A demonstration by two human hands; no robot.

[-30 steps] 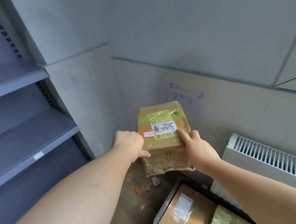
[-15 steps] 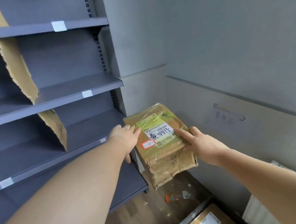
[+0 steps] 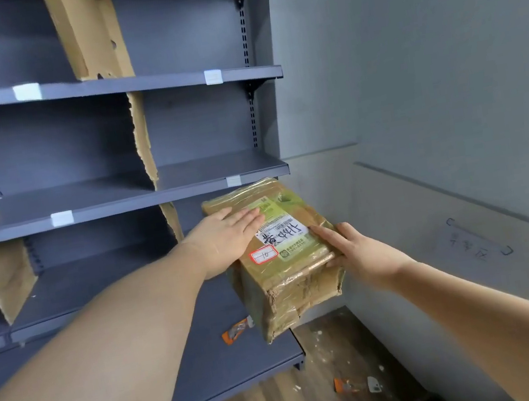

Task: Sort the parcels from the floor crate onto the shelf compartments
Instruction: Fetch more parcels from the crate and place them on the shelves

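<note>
Floor nearest: wood-look boards with white crumbs and an orange-and-grey scrap (image 3: 355, 386) lying by the wall.

Both bare forearms reached in from the bottom edge. Right hand (image 3: 357, 249) pressed against the right side of a taped cardboard parcel (image 3: 282, 256), fingers stretched out straight along its top right edge, not curled. Left hand (image 3: 224, 238) lay flat on the parcel's top left, palm down, fingers extended and close together; thumb hidden. Parcel held between the two hands, off the floor, tilted, in front of the right-hand lower compartments of the grey metal shelf unit (image 3: 224, 172). It carried a white shipping label (image 3: 282, 232) with handwriting and a red-bordered sticker (image 3: 263, 255) marked "10".

Second orange scrap (image 3: 237, 330) lay on the bottom shelf, just beside the parcel's lower corner.

Beyond: torn cardboard dividers (image 3: 143, 143) stood upright between shelf compartments; white tags (image 3: 213, 76) on shelf edges. Grey wall to the right bore a handwritten paper note (image 3: 471, 245).
</note>
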